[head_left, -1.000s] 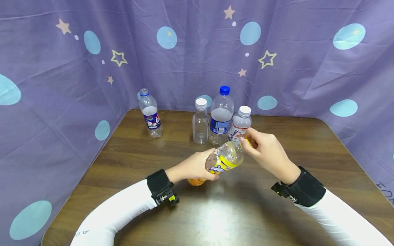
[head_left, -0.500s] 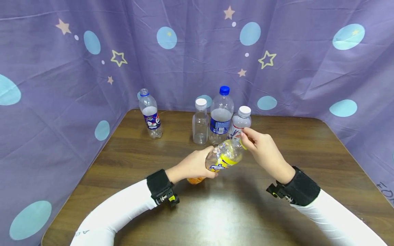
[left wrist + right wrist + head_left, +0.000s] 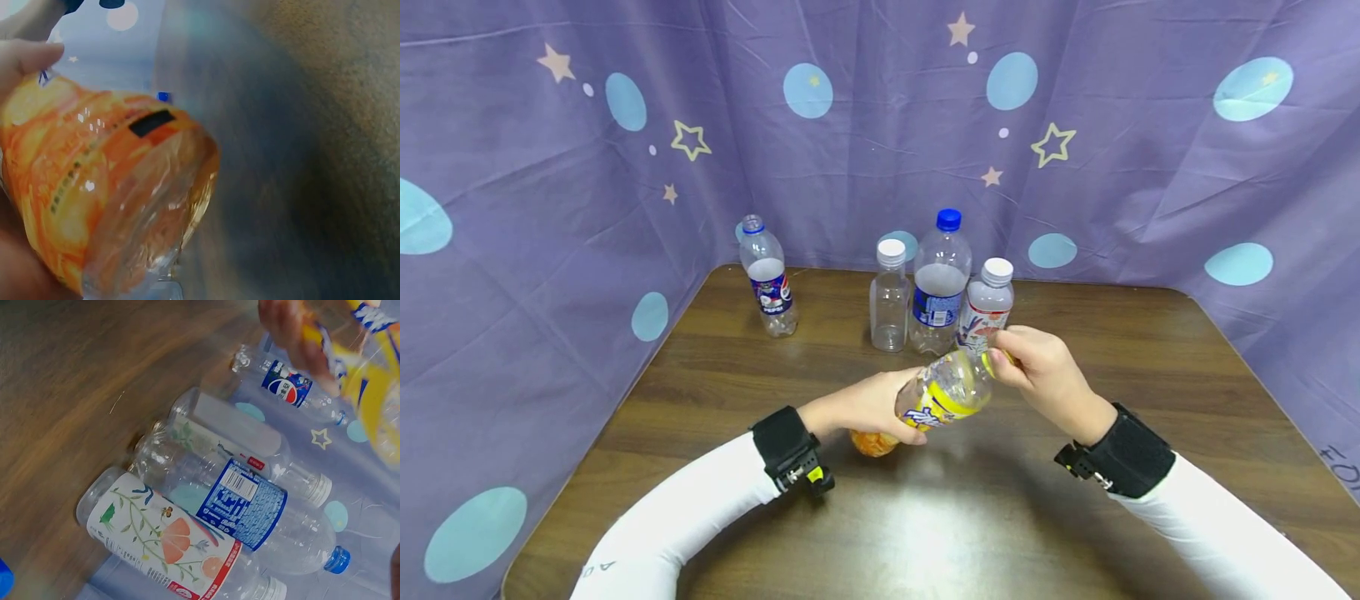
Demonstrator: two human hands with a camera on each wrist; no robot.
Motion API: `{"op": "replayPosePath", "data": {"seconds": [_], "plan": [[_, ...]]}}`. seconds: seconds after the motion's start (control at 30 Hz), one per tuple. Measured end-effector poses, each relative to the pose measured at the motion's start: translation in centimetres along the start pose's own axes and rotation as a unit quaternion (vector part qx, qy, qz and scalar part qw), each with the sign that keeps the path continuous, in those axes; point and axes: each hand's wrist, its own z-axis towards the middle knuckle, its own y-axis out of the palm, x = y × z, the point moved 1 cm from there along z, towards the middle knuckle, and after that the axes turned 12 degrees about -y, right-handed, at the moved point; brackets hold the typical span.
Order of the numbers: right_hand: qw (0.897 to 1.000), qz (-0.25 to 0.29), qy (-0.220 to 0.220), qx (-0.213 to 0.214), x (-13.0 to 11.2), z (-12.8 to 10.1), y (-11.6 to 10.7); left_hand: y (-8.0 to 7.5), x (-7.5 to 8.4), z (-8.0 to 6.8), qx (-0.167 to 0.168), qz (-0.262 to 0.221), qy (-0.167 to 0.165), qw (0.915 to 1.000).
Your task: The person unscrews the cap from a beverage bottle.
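left hand (image 3: 868,407) wraps the orange bottle (image 3: 936,394) low on its body, held tilted above the table (image 3: 715,375), neck toward two o'clock. right hand (image 3: 1037,375) pinches the yellow cap (image 3: 991,361). light, thin plastic, likely crushable and slick; grip the labelled waist. cap mostly hidden by fingers; wrist views blurred.
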Motion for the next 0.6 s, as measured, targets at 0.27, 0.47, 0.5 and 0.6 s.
{"op": "replayPosePath", "data": {"seconds": [0.27, 0.47, 0.5, 0.6], "plan": [[1.0, -0.008, -0.02, -0.013, 0.3, 0.1, -0.2, 0.4, 0.1, 0.0, -0.008, -0.017, -0.006, 0.9998], [0.961, -0.078, 0.236, -0.12, 0.3, 1.1, -0.5, 0.8, 0.7, 0.1, 0.123, 0.079, -0.068, 0.9869], [0.951, -0.079, 0.266, -0.135, 0.3, 1.3, -0.5, 0.9, 0.8, 0.2, 0.136, 0.09, -0.075, 0.9838], [0.939, -0.065, 0.301, -0.155, 0.4, 1.5, -0.5, 1.0, 1.1, 0.1, 0.15, 0.106, -0.086, 0.9792]]}}
